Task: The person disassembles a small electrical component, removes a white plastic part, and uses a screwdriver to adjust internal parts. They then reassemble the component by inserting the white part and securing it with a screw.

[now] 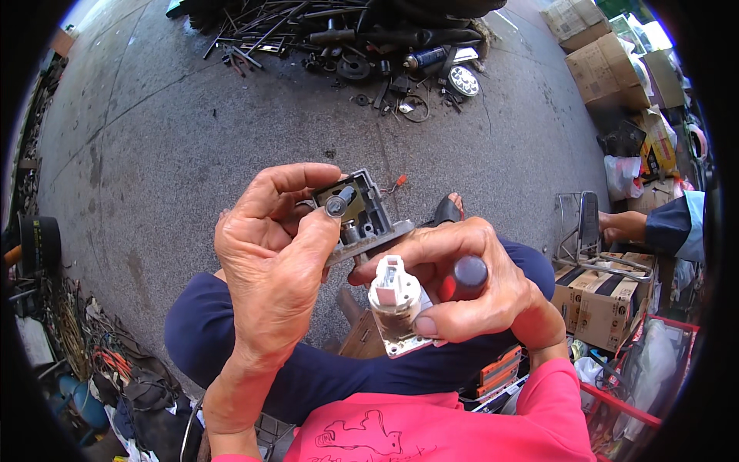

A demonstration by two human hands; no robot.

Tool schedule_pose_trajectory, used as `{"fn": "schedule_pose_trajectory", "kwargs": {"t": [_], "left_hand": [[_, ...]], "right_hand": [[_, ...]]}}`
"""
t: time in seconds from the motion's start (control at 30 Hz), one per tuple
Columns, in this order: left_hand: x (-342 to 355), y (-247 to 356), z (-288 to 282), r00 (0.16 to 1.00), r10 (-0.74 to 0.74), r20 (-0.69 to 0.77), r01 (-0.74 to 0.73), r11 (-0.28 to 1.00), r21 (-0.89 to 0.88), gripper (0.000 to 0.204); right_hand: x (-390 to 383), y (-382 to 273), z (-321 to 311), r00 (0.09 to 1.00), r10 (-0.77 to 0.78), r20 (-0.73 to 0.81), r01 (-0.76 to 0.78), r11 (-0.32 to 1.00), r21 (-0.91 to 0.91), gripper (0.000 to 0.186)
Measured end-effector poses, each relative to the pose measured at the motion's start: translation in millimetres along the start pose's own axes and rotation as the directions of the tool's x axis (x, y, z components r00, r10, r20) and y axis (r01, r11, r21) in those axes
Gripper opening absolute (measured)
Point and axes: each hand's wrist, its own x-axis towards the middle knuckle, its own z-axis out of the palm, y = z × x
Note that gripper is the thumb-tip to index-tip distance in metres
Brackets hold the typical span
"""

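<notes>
My left hand (269, 258) grips a small grey metal housing (375, 206) with an open face, its fingers behind and its thumb across the near side. Inside the housing are small metal cylinders, and a short pin with a round end (339, 203) sits by my thumb tip. In my right hand (496, 289) is a white cylindrical part (394, 296) with a square metal flange, pinched by the thumb. The same hand also holds a red and black handle (466, 278), probably a screwdriver's; its shaft is hidden. My right index finger reaches under the housing's edge.
A pile of dark metal scrap and rods (346, 38) lies on the grey floor ahead. Cardboard boxes (604, 65) line the right side, near another person's leg (627, 225). Cables and rags (131, 377) lie at left. A red-rimmed crate (627, 408) stands at lower right.
</notes>
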Motion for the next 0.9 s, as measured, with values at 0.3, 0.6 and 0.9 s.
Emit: {"fn": "schedule_pose_trajectory", "kwargs": {"t": [0.3, 0.6, 0.9], "left_hand": [[2.1, 0.6, -0.6, 0.999, -0.048, 0.006, 0.047, 0.997, 0.058, 0.027], [2.3, -2.3, 2.4, 0.97, -0.211, 0.12, 0.219, 0.975, -0.049, 0.027], [-0.4, -3.5, 3.1, 0.929, -0.301, 0.216, 0.279, 0.952, 0.123, 0.023]], "right_hand": [[-6.3, -20.9, -6.9, 1.0, -0.023, -0.02, 0.021, 0.994, -0.107, 0.053], [-2.2, -8.4, -29.7, 0.964, -0.263, -0.036, 0.265, 0.947, 0.183, 0.073], [-6.6, -16.6, -13.6, 0.762, -0.546, -0.347, 0.479, 0.837, -0.264, 0.065]]}}
